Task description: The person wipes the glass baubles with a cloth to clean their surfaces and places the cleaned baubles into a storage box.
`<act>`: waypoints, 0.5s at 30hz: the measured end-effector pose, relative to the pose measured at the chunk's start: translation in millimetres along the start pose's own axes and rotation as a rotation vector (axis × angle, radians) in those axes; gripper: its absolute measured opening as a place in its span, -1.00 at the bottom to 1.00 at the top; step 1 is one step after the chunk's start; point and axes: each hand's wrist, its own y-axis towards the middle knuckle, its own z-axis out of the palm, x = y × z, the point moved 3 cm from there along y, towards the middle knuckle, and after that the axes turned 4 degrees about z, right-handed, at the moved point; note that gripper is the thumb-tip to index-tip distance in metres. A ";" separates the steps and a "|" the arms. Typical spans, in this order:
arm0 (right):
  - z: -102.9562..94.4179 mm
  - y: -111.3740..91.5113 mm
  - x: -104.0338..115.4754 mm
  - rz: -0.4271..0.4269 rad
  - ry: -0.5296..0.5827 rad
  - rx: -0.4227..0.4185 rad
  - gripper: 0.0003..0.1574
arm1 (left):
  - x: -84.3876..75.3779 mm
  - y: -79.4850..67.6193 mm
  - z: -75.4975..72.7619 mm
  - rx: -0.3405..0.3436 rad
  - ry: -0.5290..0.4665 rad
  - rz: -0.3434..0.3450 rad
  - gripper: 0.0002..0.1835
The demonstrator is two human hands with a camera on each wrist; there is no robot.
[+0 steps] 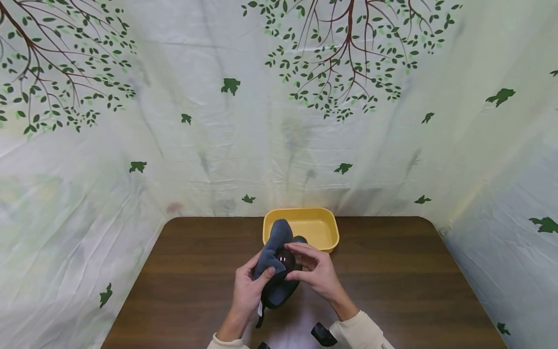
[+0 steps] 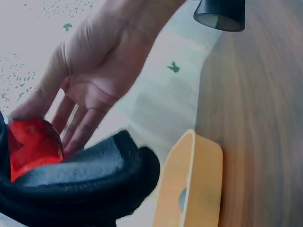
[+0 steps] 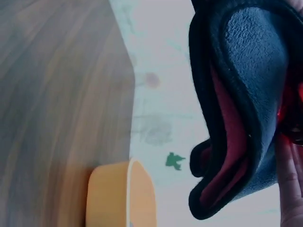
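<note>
In the head view my left hand (image 1: 245,291) grips a dark eyeglass case (image 1: 279,293) from its left side, thumb over the edge. Soft blue-grey material (image 1: 280,234) stands up along the case, and a small strap hangs from the near end. Dark sunglasses (image 1: 286,258) show a rounded lens at the case's opening. My right hand (image 1: 317,274) pinches them from the right, thumb near and fingers beyond. The lens (image 2: 33,146) looks bright red in the left wrist view. Reddish inner edges show on the case (image 3: 232,123) in the right wrist view; the rest of the sunglasses is hidden.
A yellow tub (image 1: 332,242) stands at the table's far edge, just beyond my hands. In the left wrist view a small greyish thing (image 2: 182,200) shows inside it. The brown wooden table (image 1: 392,281) is bordered by pale cloth printed with leaves and branches (image 1: 287,160).
</note>
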 end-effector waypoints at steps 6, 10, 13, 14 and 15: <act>0.7 -4.5 -1.1 0.001 0.021 -0.071 -0.35 | 1.7 0.4 3.3 0.023 -0.012 0.029 -0.47; 4.2 -7.7 -4.3 0.128 0.087 -0.146 -0.40 | 1.7 -0.1 3.7 0.046 0.068 0.106 -0.44; 7.7 -9.0 -5.7 0.220 0.158 -0.190 -0.44 | 1.9 0.3 3.2 0.066 0.184 0.215 -0.40; 9.0 -9.3 -5.9 0.257 0.181 -0.206 -0.46 | 1.8 0.4 2.8 0.068 0.234 0.261 -0.39; 10.4 -9.4 -6.1 0.294 0.205 -0.220 -0.48 | 1.7 0.4 2.6 0.070 0.282 0.305 -0.38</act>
